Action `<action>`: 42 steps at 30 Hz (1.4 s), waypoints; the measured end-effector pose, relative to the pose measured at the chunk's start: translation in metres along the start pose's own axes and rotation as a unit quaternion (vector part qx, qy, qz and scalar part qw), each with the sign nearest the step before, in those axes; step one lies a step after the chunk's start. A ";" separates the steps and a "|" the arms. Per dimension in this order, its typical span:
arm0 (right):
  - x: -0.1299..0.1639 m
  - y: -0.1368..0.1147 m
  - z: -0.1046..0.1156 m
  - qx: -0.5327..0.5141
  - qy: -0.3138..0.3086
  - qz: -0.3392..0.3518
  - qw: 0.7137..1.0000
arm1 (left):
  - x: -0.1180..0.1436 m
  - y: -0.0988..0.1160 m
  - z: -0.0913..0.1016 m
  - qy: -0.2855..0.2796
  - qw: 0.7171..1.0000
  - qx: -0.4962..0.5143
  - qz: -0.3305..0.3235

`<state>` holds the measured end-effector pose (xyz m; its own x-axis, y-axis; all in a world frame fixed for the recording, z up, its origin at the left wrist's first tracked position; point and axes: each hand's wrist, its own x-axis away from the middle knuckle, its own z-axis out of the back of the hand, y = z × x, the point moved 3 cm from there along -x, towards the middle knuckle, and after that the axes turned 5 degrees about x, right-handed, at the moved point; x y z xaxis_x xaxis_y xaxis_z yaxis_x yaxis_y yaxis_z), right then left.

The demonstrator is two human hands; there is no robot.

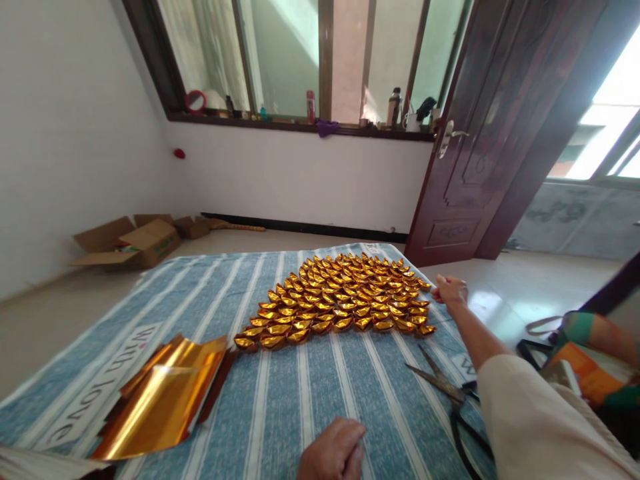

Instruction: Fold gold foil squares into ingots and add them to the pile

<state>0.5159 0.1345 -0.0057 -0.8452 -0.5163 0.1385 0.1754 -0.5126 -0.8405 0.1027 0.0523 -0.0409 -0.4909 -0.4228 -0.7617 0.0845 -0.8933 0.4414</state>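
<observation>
Several folded gold paper ingots (345, 293) lie in tight rows on a blue and white striped cloth (280, 393). My right hand (451, 291) reaches out to the far right edge of the rows, fingers curled next to the outermost ingots; whether it pinches one I cannot tell. My left hand (333, 452) rests on the cloth at the near edge, fingers loosely curled, holding nothing that I can see. A stack of curled gold foil sheets (165, 397) lies at the near left.
Scissors (443, 383) lie on the cloth under my right forearm. Open cardboard boxes (135, 241) sit on the floor by the left wall. A dark wooden door (480, 127) stands open at the right. Bottles line the window sill (310, 123).
</observation>
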 end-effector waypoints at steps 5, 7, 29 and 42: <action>0.043 -0.022 0.001 -0.044 0.009 0.065 0.997 | -0.004 0.005 0.006 -0.117 0.989 0.018 0.089; 0.068 -0.030 -0.004 -0.061 -0.002 0.109 0.992 | -0.006 0.009 0.008 -0.130 0.985 0.022 0.114; 0.278 0.020 -0.106 -0.133 -0.184 0.188 0.956 | -0.014 0.031 0.027 -0.278 0.942 -0.045 0.182; 0.275 0.033 -0.105 -0.151 -0.224 0.174 0.947 | 0.009 -0.004 0.175 -0.093 0.829 -0.430 0.344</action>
<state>0.2363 0.0479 -0.0502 -0.4527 -0.8914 -0.0228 0.1951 -0.0741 -0.9780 -0.0537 0.0792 0.0332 -0.1884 -0.9182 -0.3484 0.9485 -0.2621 0.1780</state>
